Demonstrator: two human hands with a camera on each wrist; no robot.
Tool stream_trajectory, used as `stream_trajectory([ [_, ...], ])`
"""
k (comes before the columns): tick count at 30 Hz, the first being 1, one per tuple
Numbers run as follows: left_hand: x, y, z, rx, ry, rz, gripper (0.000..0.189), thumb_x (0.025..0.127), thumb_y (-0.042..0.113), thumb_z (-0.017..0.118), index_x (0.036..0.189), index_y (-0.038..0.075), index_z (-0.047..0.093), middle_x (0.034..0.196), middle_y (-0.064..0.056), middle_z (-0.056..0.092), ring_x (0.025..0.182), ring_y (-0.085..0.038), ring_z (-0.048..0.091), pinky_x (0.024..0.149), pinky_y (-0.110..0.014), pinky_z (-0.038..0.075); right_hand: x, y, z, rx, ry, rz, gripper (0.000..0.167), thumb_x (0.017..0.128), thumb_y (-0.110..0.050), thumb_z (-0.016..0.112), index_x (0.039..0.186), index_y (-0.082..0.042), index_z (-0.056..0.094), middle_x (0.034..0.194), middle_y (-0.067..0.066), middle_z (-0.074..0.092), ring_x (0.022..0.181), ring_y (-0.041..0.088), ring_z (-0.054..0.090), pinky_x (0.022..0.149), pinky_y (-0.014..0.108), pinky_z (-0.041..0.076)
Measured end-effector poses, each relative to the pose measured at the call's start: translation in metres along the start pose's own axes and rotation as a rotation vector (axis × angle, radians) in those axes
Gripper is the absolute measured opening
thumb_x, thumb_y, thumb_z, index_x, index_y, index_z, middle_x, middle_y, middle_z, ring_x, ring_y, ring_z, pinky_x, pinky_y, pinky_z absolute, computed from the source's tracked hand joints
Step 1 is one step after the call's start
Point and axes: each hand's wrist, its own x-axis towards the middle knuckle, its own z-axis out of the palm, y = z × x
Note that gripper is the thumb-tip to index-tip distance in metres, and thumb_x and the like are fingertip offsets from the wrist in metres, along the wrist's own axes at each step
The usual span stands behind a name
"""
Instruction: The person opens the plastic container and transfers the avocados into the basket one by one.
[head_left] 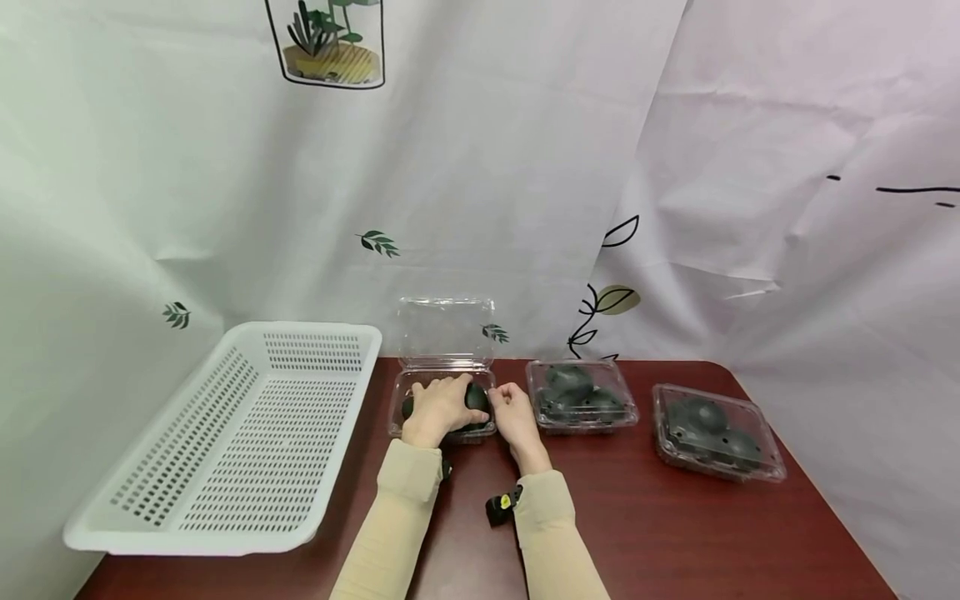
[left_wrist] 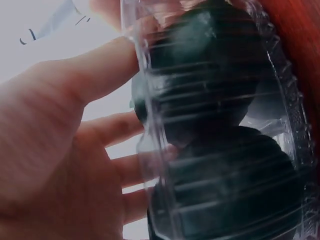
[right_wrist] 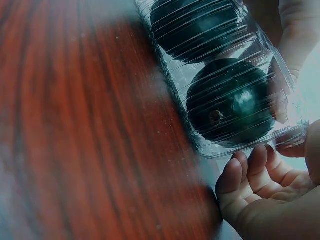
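Note:
A clear plastic clamshell box [head_left: 442,435] with dark green avocados [right_wrist: 230,102] inside stands in the middle of the table, its lid [head_left: 446,329] raised behind it. My left hand [head_left: 442,408] lies over the avocados from above, fingers spread and fairly straight. In the left wrist view, its thumb [left_wrist: 107,70] and fingers reach past the box's rim to the fruit. My right hand [head_left: 513,417] is at the box's right end. There, in the right wrist view, a digit lies at the rim corner and the other fingers [right_wrist: 257,167] curl beside the end wall, pinching the box.
To the left stands a large white perforated plastic basket [head_left: 348,442]. On the right are two closed clamshell boxes of avocados, a nearer one [head_left: 581,396] and a farther one [head_left: 716,433] by the table's right edge. A white printed curtain [head_left: 487,167] hangs behind the dark red table [head_left: 637,525].

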Motion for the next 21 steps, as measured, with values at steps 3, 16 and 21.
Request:
stream_trajectory([
  [3, 0.0005, 0.0015, 0.0017, 0.002, -0.009, -0.001, 0.077, 0.077, 0.052, 0.078, 0.141, 0.017, 0.052, 0.131, -0.015, 0.059, 0.119, -0.038, 0.054, 0.098, -0.068, 0.027, 0.0001, 0.0004, 0.0004, 0.013, 0.002, 0.001, 0.017, 0.101, -0.017, 0.053, 0.090, -0.004, 0.055, 0.065, 0.000, 0.044, 0.055, 0.012, 0.040, 0.052, 0.026, 0.034],
  [16, 0.0034, 0.0019, 0.0073, -0.048, 0.017, 0.076, 0.071, 0.079, 0.034, 0.082, 0.141, 0.016, 0.051, 0.131, -0.017, 0.057, 0.114, -0.043, 0.055, 0.098, -0.066, 0.029, 0.0008, -0.0002, 0.0003, 0.028, 0.013, -0.002, 0.016, 0.100, -0.016, 0.054, 0.089, -0.004, 0.055, 0.065, 0.000, 0.046, 0.057, 0.013, 0.042, 0.054, 0.027, 0.035],
  [21, 0.0053, 0.0013, 0.0096, -0.032, 0.059, 0.099, 0.070, 0.078, 0.031, 0.082, 0.141, 0.017, 0.053, 0.130, -0.018, 0.057, 0.109, -0.041, 0.058, 0.094, -0.062, 0.032, 0.0012, 0.0007, 0.0002, 0.013, 0.015, -0.008, 0.016, 0.100, -0.016, 0.054, 0.088, -0.004, 0.055, 0.065, -0.001, 0.044, 0.057, 0.013, 0.041, 0.054, 0.027, 0.034],
])
